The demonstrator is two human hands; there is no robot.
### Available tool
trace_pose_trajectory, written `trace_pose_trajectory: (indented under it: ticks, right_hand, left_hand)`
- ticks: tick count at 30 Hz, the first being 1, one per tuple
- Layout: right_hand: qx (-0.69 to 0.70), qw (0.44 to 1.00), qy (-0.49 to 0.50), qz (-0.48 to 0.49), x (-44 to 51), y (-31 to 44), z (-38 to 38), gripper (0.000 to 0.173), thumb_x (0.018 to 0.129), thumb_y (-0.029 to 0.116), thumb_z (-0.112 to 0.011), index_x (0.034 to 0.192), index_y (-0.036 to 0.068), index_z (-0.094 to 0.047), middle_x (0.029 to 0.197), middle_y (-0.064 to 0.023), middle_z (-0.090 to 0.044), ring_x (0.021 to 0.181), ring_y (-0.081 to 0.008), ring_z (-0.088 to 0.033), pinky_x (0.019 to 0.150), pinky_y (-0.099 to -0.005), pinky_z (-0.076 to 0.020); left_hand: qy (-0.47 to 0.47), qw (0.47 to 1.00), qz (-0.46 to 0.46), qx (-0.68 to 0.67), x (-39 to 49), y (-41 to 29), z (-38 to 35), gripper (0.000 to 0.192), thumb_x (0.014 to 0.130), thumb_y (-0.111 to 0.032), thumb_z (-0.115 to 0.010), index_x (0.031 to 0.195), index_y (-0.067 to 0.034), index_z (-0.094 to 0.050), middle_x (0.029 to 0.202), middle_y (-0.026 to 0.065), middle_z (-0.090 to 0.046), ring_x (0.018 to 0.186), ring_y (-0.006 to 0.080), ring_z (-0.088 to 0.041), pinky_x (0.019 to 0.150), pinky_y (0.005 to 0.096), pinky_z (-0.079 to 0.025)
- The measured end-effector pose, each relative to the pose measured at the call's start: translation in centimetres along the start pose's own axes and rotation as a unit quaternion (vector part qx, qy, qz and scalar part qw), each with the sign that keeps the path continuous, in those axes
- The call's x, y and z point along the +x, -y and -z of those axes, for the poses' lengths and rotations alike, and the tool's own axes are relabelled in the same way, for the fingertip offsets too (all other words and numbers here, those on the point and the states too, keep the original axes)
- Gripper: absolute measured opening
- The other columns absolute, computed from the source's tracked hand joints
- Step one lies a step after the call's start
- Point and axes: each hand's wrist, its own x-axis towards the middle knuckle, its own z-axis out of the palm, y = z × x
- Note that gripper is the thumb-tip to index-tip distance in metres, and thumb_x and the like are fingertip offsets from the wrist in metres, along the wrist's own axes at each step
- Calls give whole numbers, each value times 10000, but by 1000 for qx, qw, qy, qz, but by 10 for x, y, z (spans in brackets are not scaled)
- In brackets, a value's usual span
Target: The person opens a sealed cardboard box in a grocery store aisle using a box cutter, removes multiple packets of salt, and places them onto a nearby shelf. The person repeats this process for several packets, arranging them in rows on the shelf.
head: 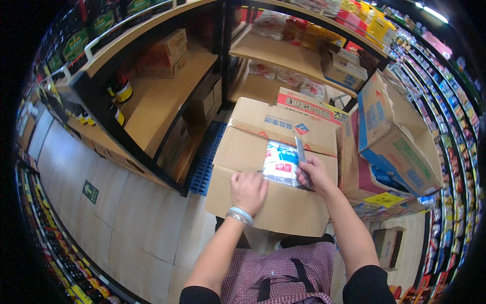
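In front of me is an open cardboard carton (265, 211), its flaps spread outward. White-and-blue plastic packets (280, 165) with red marks show in the gap between the flaps. My right hand (314, 175) grips a thin, flat silvery-grey strip (300, 149) standing at the packets' right edge; whether it is a blade or the side of a packet is unclear. My left hand (247, 193) rests on the near left flap, fingertips bent beside the packets' lower left corner. Whether those fingers pinch anything is hidden.
A wooden shelf unit (171, 102) with a black frame stands to the left, another shelf (273, 51) behind the carton. On the right, an open carton (398, 133) leans on stacked boxes. A blue plastic pallet (208, 161) lies beside the left shelf; a small box (387, 247) sits on the floor.
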Motion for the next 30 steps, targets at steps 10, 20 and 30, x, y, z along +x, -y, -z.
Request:
trace_pose_trajectory:
  ticks: [10, 20, 30]
  right_hand:
    - [103, 994, -26, 23, -90, -45, 62, 131, 915, 116, -514, 966, 11, -455, 730, -84, -592, 526, -119, -560, 458, -234, -468]
    - [192, 979, 28, 61, -86, -61, 75, 134, 910, 107, -525, 974, 11, -457, 744, -100, -600, 552, -132, -589, 474, -245, -485]
    - [146, 985, 42, 82, -84, -59, 72, 131, 914, 98, -517, 982, 1, -460, 738, -101, -601, 548, -138, -588, 467, -249, -476]
  left_hand:
    - [179, 953, 83, 228, 82, -9, 16, 518, 608, -301, -793, 1047, -102, -606, 1161, 163, -513, 1096, 328, -476, 920, 434, -387]
    - [58, 950, -257, 166, 70, -2, -3, 342, 688, -50, -592, 1025, -104, -584, 1193, 122, -525, 1086, 317, -491, 912, 415, -405]
    - [39, 921, -240, 304, 72, -11, -5, 115, 737, -108, -575, 841, -126, -622, 1149, 110, -557, 1055, 295, -509, 918, 439, -374]
